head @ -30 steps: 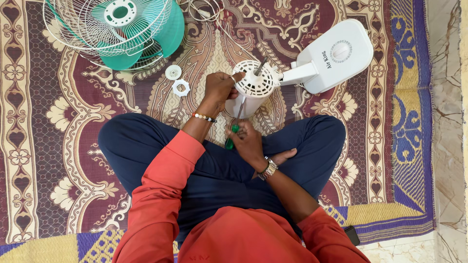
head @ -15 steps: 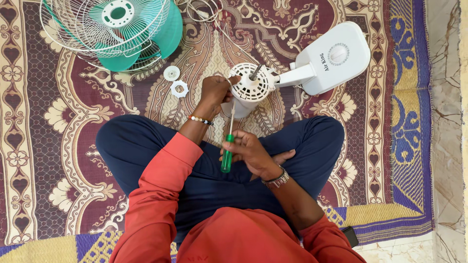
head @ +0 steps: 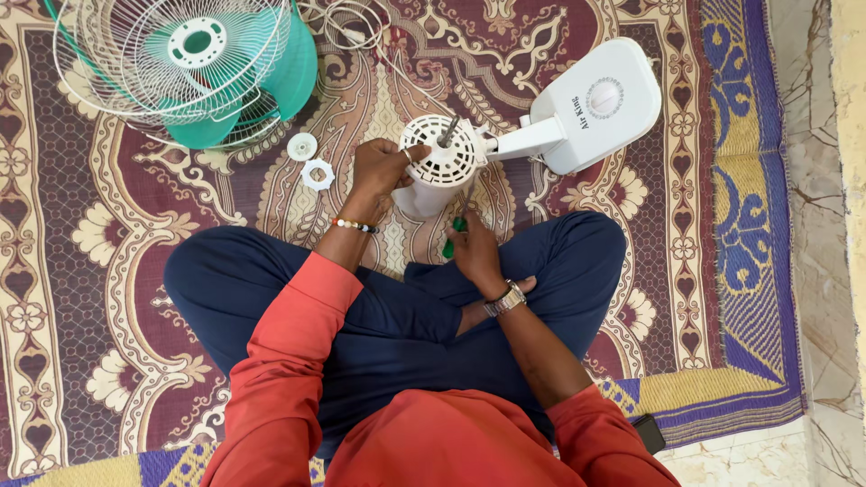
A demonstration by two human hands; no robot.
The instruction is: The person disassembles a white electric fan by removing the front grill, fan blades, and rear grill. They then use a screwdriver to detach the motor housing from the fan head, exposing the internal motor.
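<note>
Right hand [head: 473, 251] raised screwdriver [head: 451, 242] back against motor housing [head: 437, 166].

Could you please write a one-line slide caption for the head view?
Left hand steadies a white fan motor housing while right hand holds a green-handled screwdriver against it.

Counts, head view:
- Hands: two, left hand [head: 377, 169] and right hand [head: 475, 251].
- Screwdrivers: one, green-handled screwdriver [head: 450, 243].
- Fan motor housings: one, white motor housing [head: 435, 162], with one metal shaft [head: 448, 132].
- Fan bases: one, white base [head: 597, 104].
- Wire guards: two, stacked together as wire guards [head: 149, 63].
- Blade sets: one, teal blade [head: 290, 68].
- Small white plastic rings: two, round cap [head: 302, 146] and notched nut [head: 317, 173].
- Cords: one, white cord [head: 347, 22].
- Bracelets: one, bead bracelet [head: 354, 225].
- Watches: one, wristwatch [head: 505, 299].
- Mats: one, patterned mat [head: 108, 234].
</note>
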